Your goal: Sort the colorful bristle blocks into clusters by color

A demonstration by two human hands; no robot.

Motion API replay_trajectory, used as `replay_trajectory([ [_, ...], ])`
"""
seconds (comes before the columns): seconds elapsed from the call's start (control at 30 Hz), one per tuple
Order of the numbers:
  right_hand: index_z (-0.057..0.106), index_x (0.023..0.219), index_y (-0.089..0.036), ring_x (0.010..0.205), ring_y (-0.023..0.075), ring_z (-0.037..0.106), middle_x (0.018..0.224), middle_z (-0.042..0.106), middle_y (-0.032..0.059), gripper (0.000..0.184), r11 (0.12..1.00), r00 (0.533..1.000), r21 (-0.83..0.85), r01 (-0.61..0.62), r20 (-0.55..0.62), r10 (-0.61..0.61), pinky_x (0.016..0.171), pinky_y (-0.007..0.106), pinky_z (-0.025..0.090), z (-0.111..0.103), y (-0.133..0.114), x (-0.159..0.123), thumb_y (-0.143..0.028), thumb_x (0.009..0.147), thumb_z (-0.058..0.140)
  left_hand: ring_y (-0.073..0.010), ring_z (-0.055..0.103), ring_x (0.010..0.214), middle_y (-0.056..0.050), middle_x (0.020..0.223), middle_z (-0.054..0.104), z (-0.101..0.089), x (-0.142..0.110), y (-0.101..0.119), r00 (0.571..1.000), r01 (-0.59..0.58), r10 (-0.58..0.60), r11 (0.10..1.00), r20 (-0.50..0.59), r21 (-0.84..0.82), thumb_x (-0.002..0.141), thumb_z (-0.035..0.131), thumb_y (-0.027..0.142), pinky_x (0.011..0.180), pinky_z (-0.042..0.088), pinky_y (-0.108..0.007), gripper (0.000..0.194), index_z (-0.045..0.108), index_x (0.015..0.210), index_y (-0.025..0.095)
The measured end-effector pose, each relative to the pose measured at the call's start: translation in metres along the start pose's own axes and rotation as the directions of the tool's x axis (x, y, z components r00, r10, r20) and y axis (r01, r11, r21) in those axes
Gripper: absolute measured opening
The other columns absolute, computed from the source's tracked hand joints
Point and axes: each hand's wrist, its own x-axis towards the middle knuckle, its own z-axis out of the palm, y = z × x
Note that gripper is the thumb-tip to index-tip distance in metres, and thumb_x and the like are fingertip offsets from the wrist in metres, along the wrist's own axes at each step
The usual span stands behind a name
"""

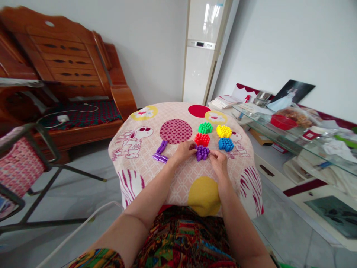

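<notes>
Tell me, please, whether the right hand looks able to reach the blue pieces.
Probably yes: the blue pieces lie close beyond the right hand, with nothing visible between, though it is at the purple pieces.

A carved wooden bench [58, 63] is standing on the left, a dark woven mat [104, 111] covering its seat and a white corded block [63, 118] lying on the mat. Nearer, a metal-framed chair [19, 163] (its woven panel showing pink and white) is standing on the floor [92, 199]. A tall white appliance [199, 70] is rising beyond the far edge of the tabletop. On the right, papers [224, 101] are lying by the glass shelf's [262, 117] far corner, a red bowl [283, 121] is sitting near its front edge, and a dark picture [302, 89] is leaning along its back edge
</notes>
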Motion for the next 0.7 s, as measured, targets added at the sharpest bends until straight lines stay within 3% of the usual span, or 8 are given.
replay_trajectory([
  [0.13, 0.080, 0.089, -0.016, 0.081, 0.0273, 0.071, 0.091, 0.078, 0.0114, 0.032, 1.000, 1.000, -0.007, -0.013, -0.004, 0.013, 0.079, 0.039, 0.055, -0.001, -0.001, 0.000, -0.029, 0.072, 0.055, -0.0173, 0.071, 0.092, -0.004, 0.101, 0.076, -0.007, -0.005, 0.005, 1.000, -0.012, 0.011, 0.996, 0.011, 0.087, 0.084, 0.059, 0.016, 0.084, 0.055, -0.027, 0.026, 0.069, 0.108, 0.017],
  [0.23, 0.080, 0.088, -0.016, 0.080, 0.0271, 0.071, 0.089, 0.079, 0.0111, 0.032, 1.000, 1.000, -0.004, -0.020, -0.006, 0.020, 0.079, 0.039, 0.055, -0.001, -0.001, 0.001, -0.028, 0.071, 0.055, -0.0188, 0.070, 0.099, -0.008, 0.112, 0.074, -0.024, -0.007, -0.001, 0.991, 0.089, -0.072, 0.983, -0.109, 0.163, 0.084, 0.059, 0.014, 0.088, 0.054, -0.028, 0.033, 0.067, 0.116, 0.016],
  [0.37, 0.080, 0.089, -0.016, 0.081, 0.0270, 0.071, 0.091, 0.079, 0.0114, 0.033, 1.000, 1.000, 0.005, -0.018, -0.008, 0.018, 0.080, 0.039, 0.055, 0.000, -0.001, 0.001, -0.028, 0.071, 0.055, -0.0267, 0.063, 0.114, -0.015, 0.121, 0.069, -0.056, -0.015, -0.016, 0.917, 0.292, -0.161, 0.894, -0.365, 0.340, 0.084, 0.062, 0.019, 0.101, 0.048, -0.037, 0.035, 0.066, 0.119, 0.013],
  [0.5, 0.080, 0.090, -0.015, 0.080, 0.0267, 0.071, 0.090, 0.078, 0.0117, 0.034, 1.000, 1.000, 0.005, -0.013, 0.000, 0.013, 0.079, 0.038, 0.055, 0.000, -0.003, 0.000, -0.028, 0.071, 0.054, -0.0326, 0.064, 0.108, -0.019, 0.113, 0.069, -0.076, -0.025, -0.035, 0.867, 0.467, -0.303, 0.773, -0.397, 0.429, 0.078, 0.069, 0.022, 0.094, 0.050, -0.042, 0.034, 0.068, 0.111, 0.012],
  [0.6, 0.079, 0.090, -0.016, 0.082, 0.0265, 0.071, 0.091, 0.079, 0.0108, 0.033, 1.000, 1.000, 0.012, -0.018, 0.013, 0.018, 0.081, 0.038, 0.055, -0.001, -0.003, 0.001, -0.026, 0.071, 0.054, -0.0310, 0.066, 0.103, -0.015, 0.106, 0.071, -0.076, -0.026, -0.044, 0.869, 0.476, -0.331, 0.764, -0.368, 0.435, 0.077, 0.067, 0.017, 0.090, 0.052, -0.041, 0.025, 0.071, 0.101, 0.016],
  [0.7, 0.079, 0.090, -0.016, 0.083, 0.0268, 0.071, 0.092, 0.079, 0.0111, 0.033, 1.000, 1.000, 0.017, -0.019, 0.005, 0.019, 0.082, 0.039, 0.055, 0.000, -0.002, 0.000, -0.025, 0.071, 0.053, -0.0281, 0.066, 0.106, -0.013, 0.108, 0.072, -0.068, -0.022, -0.041, 0.895, 0.374, -0.221, 0.846, -0.388, 0.379, 0.079, 0.061, 0.013, 0.093, 0.051, -0.040, 0.028, 0.070, 0.105, 0.018],
])
